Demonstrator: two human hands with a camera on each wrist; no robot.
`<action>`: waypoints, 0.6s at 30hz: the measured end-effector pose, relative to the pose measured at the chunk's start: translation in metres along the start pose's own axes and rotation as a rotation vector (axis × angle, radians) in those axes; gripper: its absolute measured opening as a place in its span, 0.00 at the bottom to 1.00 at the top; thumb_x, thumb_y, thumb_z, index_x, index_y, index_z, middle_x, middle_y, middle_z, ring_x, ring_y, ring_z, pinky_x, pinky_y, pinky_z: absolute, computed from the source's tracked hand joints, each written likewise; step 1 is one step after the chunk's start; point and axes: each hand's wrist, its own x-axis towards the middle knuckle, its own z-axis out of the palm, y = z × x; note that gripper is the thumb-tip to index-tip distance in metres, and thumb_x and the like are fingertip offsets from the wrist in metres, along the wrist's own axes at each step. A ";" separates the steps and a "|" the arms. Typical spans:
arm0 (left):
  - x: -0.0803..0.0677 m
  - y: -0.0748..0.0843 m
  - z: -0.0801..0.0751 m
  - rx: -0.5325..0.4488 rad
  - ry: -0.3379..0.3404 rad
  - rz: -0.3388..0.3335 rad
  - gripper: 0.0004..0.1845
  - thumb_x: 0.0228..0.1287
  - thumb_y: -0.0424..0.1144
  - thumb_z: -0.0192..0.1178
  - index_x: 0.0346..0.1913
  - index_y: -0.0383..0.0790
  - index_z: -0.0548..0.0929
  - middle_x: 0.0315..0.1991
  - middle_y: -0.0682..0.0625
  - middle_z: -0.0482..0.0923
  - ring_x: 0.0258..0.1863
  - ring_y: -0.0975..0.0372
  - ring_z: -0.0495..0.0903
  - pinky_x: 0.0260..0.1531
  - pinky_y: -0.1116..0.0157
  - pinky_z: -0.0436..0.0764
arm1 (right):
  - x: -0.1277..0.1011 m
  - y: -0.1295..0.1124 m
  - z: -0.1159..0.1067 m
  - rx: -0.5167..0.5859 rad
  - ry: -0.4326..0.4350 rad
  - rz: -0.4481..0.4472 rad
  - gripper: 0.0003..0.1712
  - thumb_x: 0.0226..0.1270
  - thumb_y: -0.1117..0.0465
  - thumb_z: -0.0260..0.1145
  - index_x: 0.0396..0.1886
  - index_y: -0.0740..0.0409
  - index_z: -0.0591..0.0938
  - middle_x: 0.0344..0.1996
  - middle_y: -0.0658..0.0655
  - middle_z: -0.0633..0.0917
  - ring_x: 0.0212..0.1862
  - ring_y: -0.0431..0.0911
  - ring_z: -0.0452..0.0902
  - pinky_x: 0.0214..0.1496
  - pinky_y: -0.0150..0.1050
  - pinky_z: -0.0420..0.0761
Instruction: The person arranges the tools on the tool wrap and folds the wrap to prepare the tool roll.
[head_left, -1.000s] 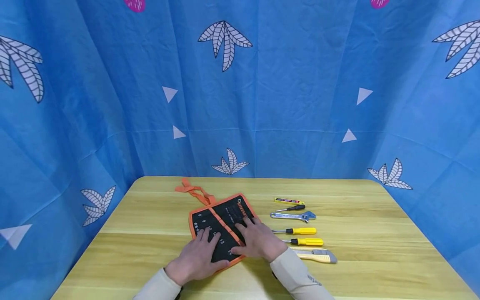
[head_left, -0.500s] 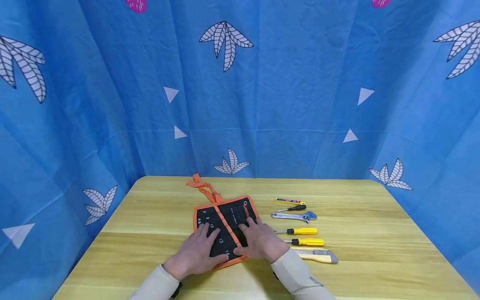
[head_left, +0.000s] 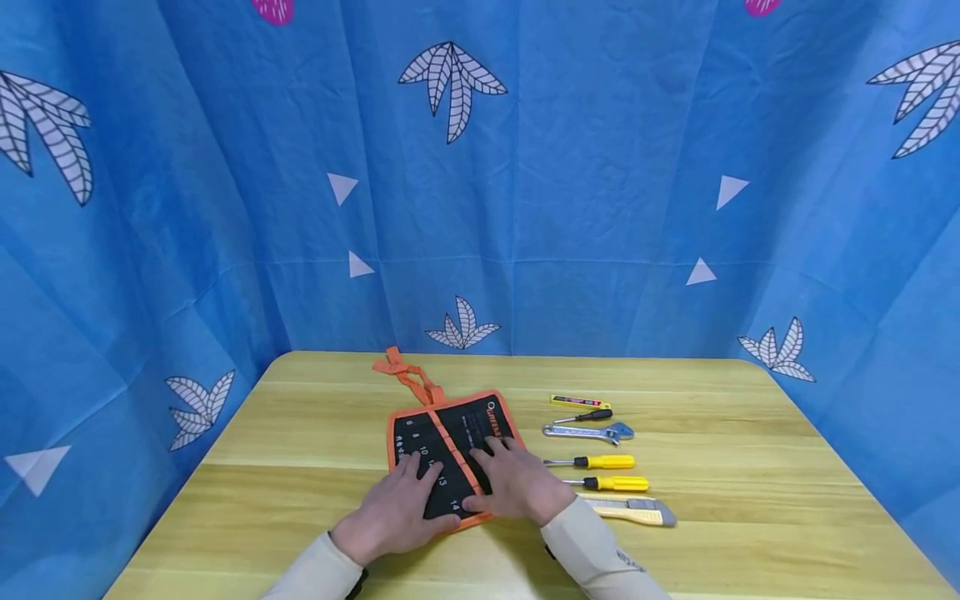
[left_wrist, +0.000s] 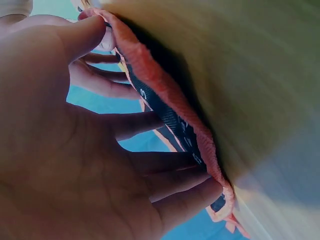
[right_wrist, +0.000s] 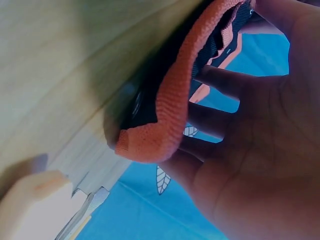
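1. I see my left hand [head_left: 395, 513] lying palm down on the near left part of the pouch [head_left: 450, 454], fingers straight and slightly spread, tips pointing away from me over the printed numbers.
2. The left wrist view shows the same hand [left_wrist: 75, 150] from below: fingers [left_wrist: 165, 162] fanned against the black cloth, the thumb up by the orange edge of the pouch [left_wrist: 165, 95]. I cannot tell whether the thumb hooks under that edge.
3. My right hand [head_left: 517, 487] rests flat on the near right part of the pouch, fingers straight and a little apart, the thumb reaching left toward the orange centre strip.
4. In the right wrist view the right hand [right_wrist: 260, 150] has its fingers [right_wrist: 225, 82] spread across the pouch [right_wrist: 170, 110], whose orange corner curls up just below them.
5. The pouch lies open on the table [head_left: 750, 467], mostly beyond my fingertips, its near edge under both palms. The two thumbs nearly meet at the centre strip.
6. The orange ties [head_left: 405, 375] trail off beyond the left fingertips.
7. Right of the right fingers, apart from them, sits a row of tools: a small cutter [head_left: 579, 402], a black screwdriver [head_left: 583, 416], a wrench [head_left: 587, 432], two yellow screwdrivers [head_left: 592, 462] [head_left: 609, 482], and a knife [head_left: 632, 510] nearest my right wrist.
8. A blue curtain [head_left: 600, 208] stands beyond the table.
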 end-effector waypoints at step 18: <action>0.003 -0.011 -0.001 -0.023 -0.043 0.074 0.48 0.63 0.70 0.61 0.77 0.42 0.67 0.79 0.32 0.55 0.78 0.38 0.55 0.73 0.39 0.62 | -0.002 -0.003 -0.001 -0.023 -0.025 0.056 0.47 0.62 0.28 0.66 0.73 0.49 0.75 0.74 0.62 0.71 0.73 0.61 0.66 0.71 0.57 0.73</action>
